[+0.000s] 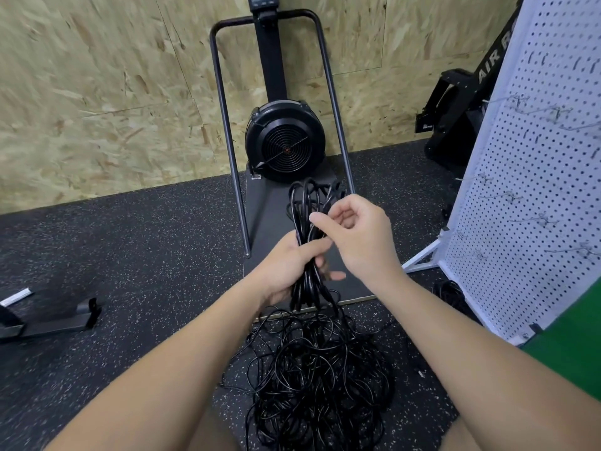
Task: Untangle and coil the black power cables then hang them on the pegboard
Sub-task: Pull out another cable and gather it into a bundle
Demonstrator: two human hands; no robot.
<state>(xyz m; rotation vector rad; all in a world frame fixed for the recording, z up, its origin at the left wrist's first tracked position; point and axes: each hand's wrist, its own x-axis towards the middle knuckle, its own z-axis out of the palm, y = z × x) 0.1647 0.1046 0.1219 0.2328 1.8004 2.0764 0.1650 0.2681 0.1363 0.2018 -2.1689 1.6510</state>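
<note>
Left hand [286,268] grips cable bundle [307,222]; right hand [354,232] pinches strand.

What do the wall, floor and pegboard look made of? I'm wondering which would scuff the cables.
The wall looks like raw oriented strand board: tan pressed wood flakes, matte. The floor seems to be rubber matting: black with pale flecks, dull. The pegboard looks like white painted sheet, metal or hardboard, evenly perforated, with wire hooks. The cables show a smooth, slightly glossy black plastic jacket.
</note>
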